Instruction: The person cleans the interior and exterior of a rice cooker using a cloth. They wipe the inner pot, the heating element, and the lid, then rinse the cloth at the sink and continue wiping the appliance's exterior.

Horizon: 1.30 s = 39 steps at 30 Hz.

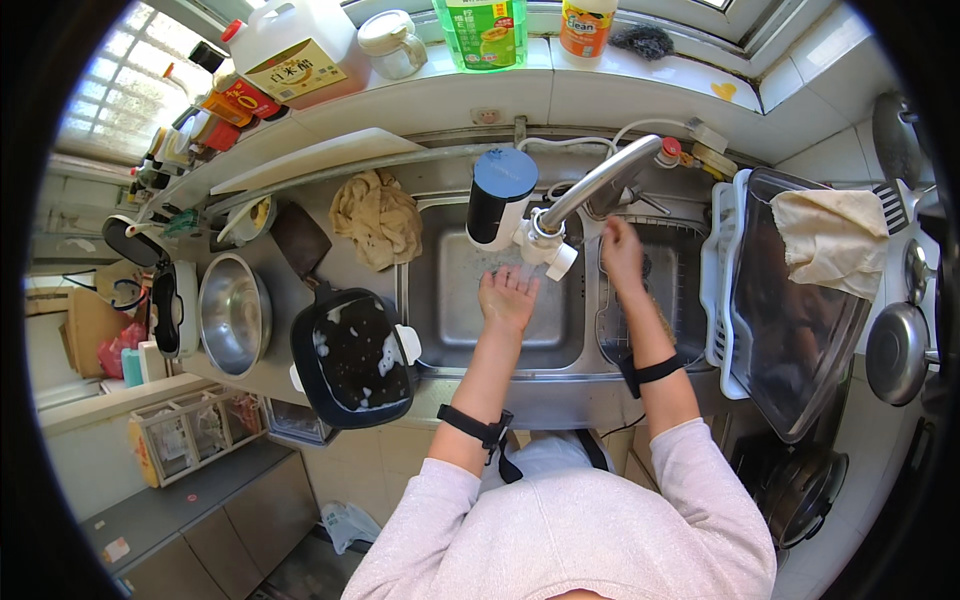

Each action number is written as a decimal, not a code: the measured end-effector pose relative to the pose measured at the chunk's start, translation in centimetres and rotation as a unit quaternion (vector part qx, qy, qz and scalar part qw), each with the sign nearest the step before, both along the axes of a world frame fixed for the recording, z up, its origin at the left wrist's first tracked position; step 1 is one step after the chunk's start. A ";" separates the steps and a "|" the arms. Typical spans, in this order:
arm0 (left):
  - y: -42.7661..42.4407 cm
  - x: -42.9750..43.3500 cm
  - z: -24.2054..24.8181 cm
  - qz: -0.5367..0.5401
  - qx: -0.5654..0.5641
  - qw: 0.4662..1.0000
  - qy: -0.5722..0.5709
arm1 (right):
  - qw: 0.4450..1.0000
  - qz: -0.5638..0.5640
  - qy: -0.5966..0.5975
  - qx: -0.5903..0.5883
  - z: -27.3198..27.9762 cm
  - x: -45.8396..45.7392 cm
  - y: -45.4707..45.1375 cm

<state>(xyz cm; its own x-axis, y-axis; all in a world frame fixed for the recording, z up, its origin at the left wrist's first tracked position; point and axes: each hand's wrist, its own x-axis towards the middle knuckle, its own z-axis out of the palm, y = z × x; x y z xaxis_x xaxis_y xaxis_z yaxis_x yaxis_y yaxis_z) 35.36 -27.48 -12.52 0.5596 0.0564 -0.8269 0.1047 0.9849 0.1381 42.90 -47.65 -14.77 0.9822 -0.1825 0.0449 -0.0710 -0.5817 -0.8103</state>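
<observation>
My left hand (508,298) is palm up over the left basin (495,330) of a steel double sink. Its fingers are spread and it holds nothing. Just above its fingertips is the white outlet of a faucet (600,191) fitted with a black and white filter (501,199); a thin stream of water seems to reach the fingers. My right hand (624,253), slightly blurred, has curled fingers beside the faucet base, over the left side of the right basin. Its grip is hidden. Inside that basin sits a wire rack (679,281).
Left of the sink stand a black pan (360,360) of sudsy water, a steel bowl (234,315) and a crumpled cloth (377,219). A white drying rack (731,285) with a dark transparent lid (795,330) borders the right side. Bottles, including green detergent (484,34), line the sill.
</observation>
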 end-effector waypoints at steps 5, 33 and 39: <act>0.3 -0.6 0.5 -0.048 0.048 0.998 -0.017 | 0.846 -0.022 -0.202 -0.494 0.4 3.1 -6.7; 6.7 -16.3 -2.3 -0.220 0.289 0.930 0.049 | 0.865 0.475 -0.055 -0.153 0.3 -3.5 28.4; 8.2 -19.0 -2.5 -0.281 0.312 0.908 0.015 | 0.908 0.406 -0.036 -0.093 -2.2 -0.1 36.5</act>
